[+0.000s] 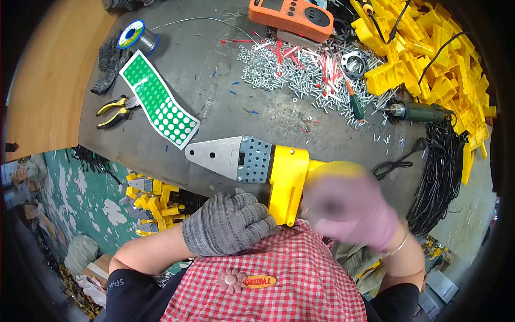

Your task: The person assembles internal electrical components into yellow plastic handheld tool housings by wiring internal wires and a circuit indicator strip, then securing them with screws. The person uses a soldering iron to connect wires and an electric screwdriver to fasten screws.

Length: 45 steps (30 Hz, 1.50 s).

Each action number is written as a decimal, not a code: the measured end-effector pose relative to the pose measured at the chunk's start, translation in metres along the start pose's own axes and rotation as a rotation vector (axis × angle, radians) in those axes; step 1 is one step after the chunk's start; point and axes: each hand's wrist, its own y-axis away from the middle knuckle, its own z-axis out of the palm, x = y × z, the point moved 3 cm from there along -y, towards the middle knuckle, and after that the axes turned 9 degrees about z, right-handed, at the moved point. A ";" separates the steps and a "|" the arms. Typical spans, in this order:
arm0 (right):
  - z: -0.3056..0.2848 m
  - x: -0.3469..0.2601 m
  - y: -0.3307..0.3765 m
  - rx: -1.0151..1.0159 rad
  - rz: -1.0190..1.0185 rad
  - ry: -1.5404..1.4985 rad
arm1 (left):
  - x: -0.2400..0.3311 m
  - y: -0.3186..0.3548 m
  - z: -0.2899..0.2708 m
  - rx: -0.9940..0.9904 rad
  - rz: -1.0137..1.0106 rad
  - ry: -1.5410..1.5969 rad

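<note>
A yellow pipe welding iron (289,177) lies across the near edge of the table. Its tapered grey metal plate (220,155) points left, with a perforated metal guard between plate and housing. My left hand (228,222), in a grey knitted glove, is closed with its fingertips against the lower part of the yellow housing. Over the tool's handle end is my right hand (351,209), in a pink glove. Motion smears its fingers, so what it holds, if anything, does not show.
A green sticker sheet (161,102), pliers (115,111) and a solder spool (138,38) lie left. Loose screws (311,70), an orange multimeter (292,19), a green-handled screwdriver (355,104) and an electric screwdriver (421,111) lie beyond. Yellow housings (434,53) and black cables (437,172) are heaped right.
</note>
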 end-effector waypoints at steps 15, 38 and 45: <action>0.063 0.024 0.033 0.275 -0.314 0.384 | -0.098 -0.135 -0.023 0.106 0.054 -0.335; 0.003 0.080 0.042 0.908 -0.298 0.514 | -0.085 -0.187 0.010 -0.124 0.066 0.423; 0.002 0.089 0.038 0.901 -0.276 0.341 | -0.089 -0.182 0.017 -0.035 -0.005 0.429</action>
